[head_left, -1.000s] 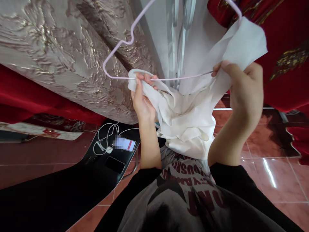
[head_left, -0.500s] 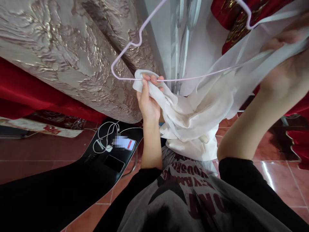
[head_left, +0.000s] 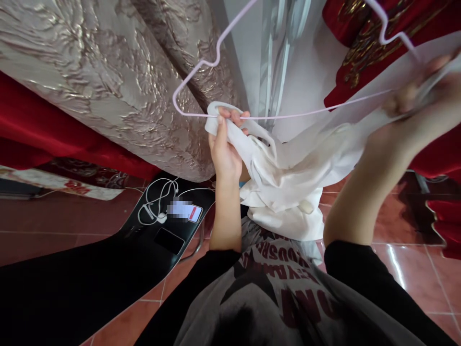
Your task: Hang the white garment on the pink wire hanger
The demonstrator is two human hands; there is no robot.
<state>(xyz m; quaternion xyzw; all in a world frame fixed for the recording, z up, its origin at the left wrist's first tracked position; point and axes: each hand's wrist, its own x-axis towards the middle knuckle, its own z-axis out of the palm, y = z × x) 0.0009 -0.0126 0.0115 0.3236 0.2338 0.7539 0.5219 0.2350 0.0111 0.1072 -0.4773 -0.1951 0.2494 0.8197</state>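
Note:
A thin pale pink clothes hanger (head_left: 302, 114) spans the upper middle of the head view, its top cut off by the frame edge. My left hand (head_left: 228, 139) is closed round its lower bar near the left corner, with the edge of a white cloth (head_left: 288, 178) pinched there too. From this hand the cloth droops in folds before my body, partly sheer, then stretches up to the right. At the hanger's right end my right hand (head_left: 418, 91), smeared by motion, grips another part of the cloth. Exactly how its fingers lie is blurred.
Embossed beige fabric (head_left: 108, 81) hangs at the left, beside red drapery (head_left: 54, 129). A black chair (head_left: 144, 240) at lower left bears two phones and a white cable. Red cloth with gold embroidery (head_left: 363, 57) hangs at upper right. Below lies a red tiled floor (head_left: 406, 288).
My right hand has come a little lower and left with the cloth, and more of the hanger's right shoulder shows. My left hand keeps its grip; the whole view shifts slightly.

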